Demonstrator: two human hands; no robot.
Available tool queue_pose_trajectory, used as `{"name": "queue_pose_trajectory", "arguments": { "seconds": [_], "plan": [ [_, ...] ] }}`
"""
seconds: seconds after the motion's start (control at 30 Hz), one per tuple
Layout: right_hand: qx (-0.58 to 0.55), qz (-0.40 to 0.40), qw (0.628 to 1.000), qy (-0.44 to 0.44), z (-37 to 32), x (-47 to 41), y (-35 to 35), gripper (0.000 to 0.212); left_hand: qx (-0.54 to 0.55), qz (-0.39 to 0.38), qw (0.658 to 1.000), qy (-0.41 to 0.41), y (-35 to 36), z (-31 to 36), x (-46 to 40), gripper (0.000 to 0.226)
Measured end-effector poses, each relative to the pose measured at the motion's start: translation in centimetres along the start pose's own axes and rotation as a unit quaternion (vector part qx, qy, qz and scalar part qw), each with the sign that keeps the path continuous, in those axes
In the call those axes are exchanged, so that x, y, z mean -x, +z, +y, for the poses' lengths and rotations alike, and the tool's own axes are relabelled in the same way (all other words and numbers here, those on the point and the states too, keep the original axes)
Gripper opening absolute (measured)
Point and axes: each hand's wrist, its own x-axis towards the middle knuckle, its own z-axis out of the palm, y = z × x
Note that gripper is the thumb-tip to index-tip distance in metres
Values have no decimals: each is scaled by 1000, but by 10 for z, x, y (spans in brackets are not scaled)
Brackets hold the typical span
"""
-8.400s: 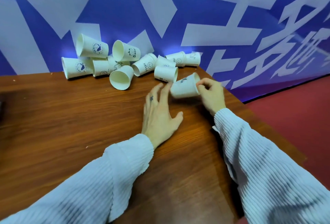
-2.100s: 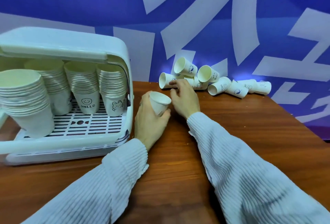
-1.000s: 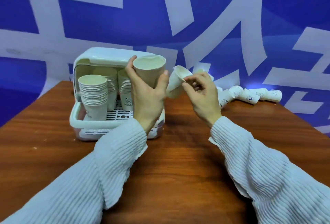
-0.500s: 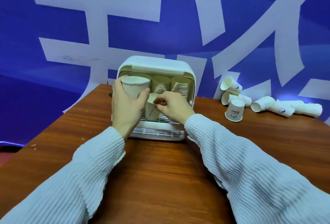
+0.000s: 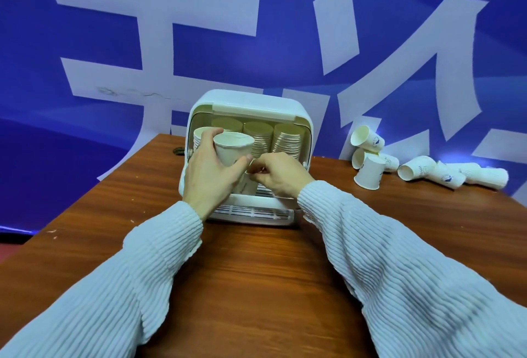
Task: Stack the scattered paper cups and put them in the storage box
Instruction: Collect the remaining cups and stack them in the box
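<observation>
Fingers [image 5: 208, 136] of left hand [image 5: 209, 176] wrapped round upright paper cup [image 5: 232, 148] before storage box [image 5: 248, 158]; right hand [image 5: 281, 173] pinching something hidden; light, thin-walled, crushable, best held gently mid-wall.

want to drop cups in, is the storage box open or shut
Open: the storage box has its front uncovered, and stacks of cups show inside.
</observation>
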Motion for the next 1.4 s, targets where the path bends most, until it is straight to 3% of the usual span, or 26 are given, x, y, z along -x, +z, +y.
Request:
{"name": "queue_pose_trajectory", "arguments": {
  "seconds": [0.13,0.33,0.47,0.6,0.77,0.9,1.0,1.1,1.2,1.4],
  "plan": [
    [-16,-11,999,-25,1,1,-5,29,-8,-5,1000,7,5,-1,0,73],
    [-34,42,998,-18,16,17,-10,30,-69,-18,996,50,14,4,-10,74],
    [-32,8,999,-4,24,32,-7,24,-114,-49,988,90,28,11,-19,73],
    [-54,-34,998,11,30,43,2,26,-175,-84,979,69,39,11,-23,74],
    [-66,-22,997,21,30,45,5,24,-287,-192,938,9,47,3,-26,66],
    [-80,-16,996,23,29,46,4,20,-350,-297,888,-19,56,-2,-27,91],
    [-88,4,996,20,29,50,4,21,-336,-305,890,-30,55,-1,-29,84],
    [-100,64,993,14,33,56,0,20,-295,-187,936,47,53,6,-19,55],
    [-133,152,979,17,42,66,-6,19,-227,-83,960,144,59,23,-2,43],
    [-156,266,944,117,83,90,-19,16,-21,-121,960,250,97,66,21,26]
  ]
}}
